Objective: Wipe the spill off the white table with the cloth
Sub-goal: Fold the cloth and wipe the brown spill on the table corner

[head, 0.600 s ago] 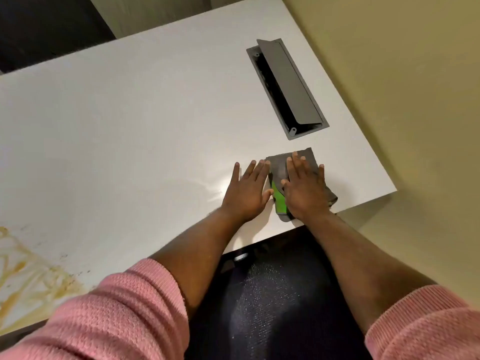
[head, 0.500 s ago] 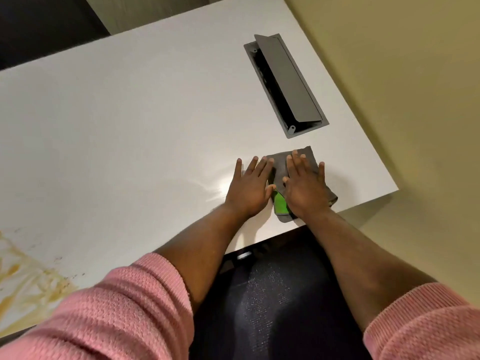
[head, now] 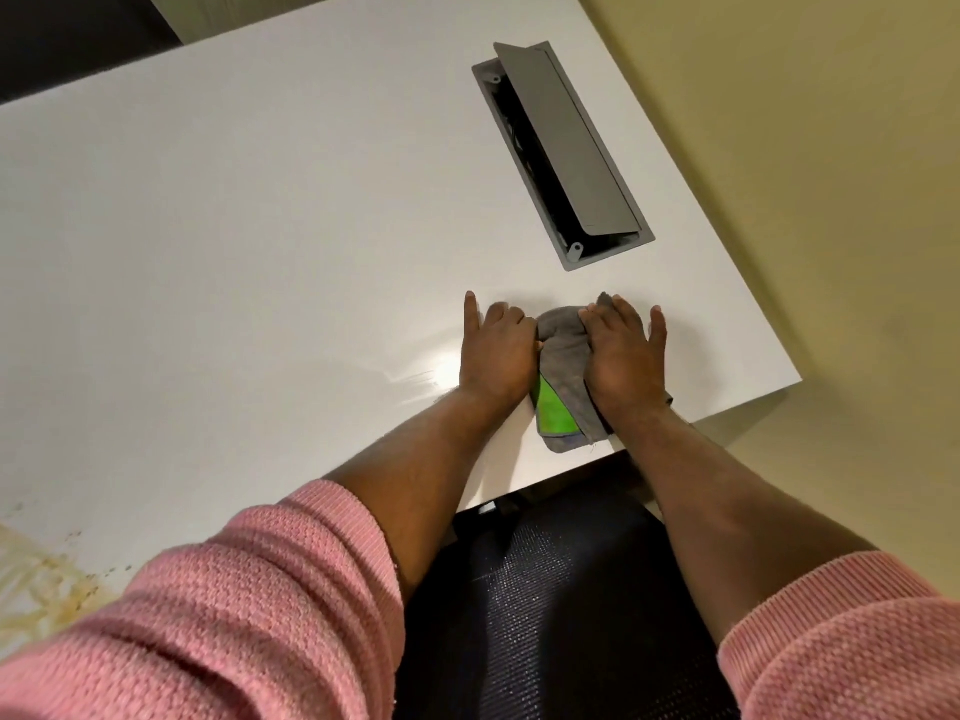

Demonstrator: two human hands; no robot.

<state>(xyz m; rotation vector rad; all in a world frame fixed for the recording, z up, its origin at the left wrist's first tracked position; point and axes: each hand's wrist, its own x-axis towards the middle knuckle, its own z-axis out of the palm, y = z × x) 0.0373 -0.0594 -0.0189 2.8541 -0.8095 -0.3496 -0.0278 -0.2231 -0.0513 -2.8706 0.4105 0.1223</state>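
Grey cloth (head: 563, 350), its long axis running away from the desk (head: 234, 241) edge, bunches between left hand (head: 496, 353) and right hand (head: 623, 358), fingers gripping it; an open cable box (head: 563, 153) lies beyond.

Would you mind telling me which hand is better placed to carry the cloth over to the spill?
Probably the left hand: it touches the cloth's left edge, and the spill lies far left. The right hand lies on the cloth, farther from the spill.
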